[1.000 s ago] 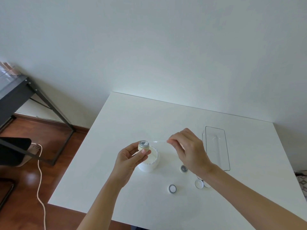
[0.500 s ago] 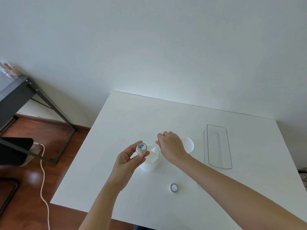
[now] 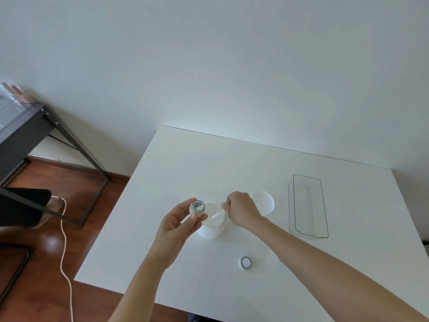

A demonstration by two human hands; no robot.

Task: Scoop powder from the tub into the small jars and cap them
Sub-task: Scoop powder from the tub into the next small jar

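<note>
Our left hand [image 3: 176, 225] fingers pinch the small jar [image 3: 197, 209] beside the tub [image 3: 212, 220], right hand [image 3: 241, 211] fingers pinch the scoop [image 3: 214, 216]; a shaky lift could spill powder onto the bench [image 3: 185, 163].

Tabletop [image 3: 176, 173]: white, smooth, matt. Tub [image 3: 210, 231] under the right hand's [image 3: 242, 211] grip: opaque white plastic, matt wall; white powder inside, dull. Scoop [image 3: 214, 215] in that grip: pale, translucent plastic. Small jar [image 3: 197, 208] in the left hand's [image 3: 177, 225] grip: cream, faintly glossy, greyish rim. Tub lid [image 3: 264, 202] just beyond the right grip: white, smooth. Tray [image 3: 307, 205] further right: clear, glossy plastic. Floor [image 3: 46, 263]: polished reddish wood, shiny.
</note>
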